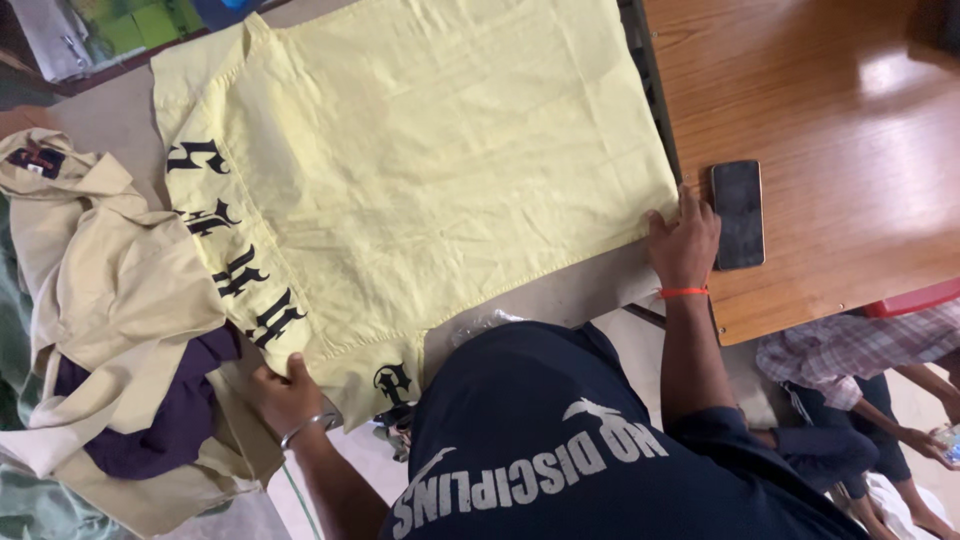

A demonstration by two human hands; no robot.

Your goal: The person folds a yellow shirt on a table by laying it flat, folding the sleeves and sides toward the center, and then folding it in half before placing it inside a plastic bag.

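Two hands of ours pin the pale yellow cotton shirt with black lettering (400, 170) at opposite ends. Our left hand (287, 397), with a metal bangle at the wrist, is closed on the shirt's near edge beside the black letters, thumb on top of the cloth. Our right hand (684, 243), with a thin orange thread band at the wrist, lies flat and spread on the shirt's far corner, fingers pressing the fabric down rather than gripping it.

We see the shirt stretched between the two hands, laid flat on the grey work surface (570, 290), lightly creased, with a row of black ornate letters running down the sleeve side.

Just beyond our right hand a black rectangular phone (738, 213) rests on the brown wooden table (830, 120). Beside our left hand sits a heap of beige and dark purple garments (120, 330).
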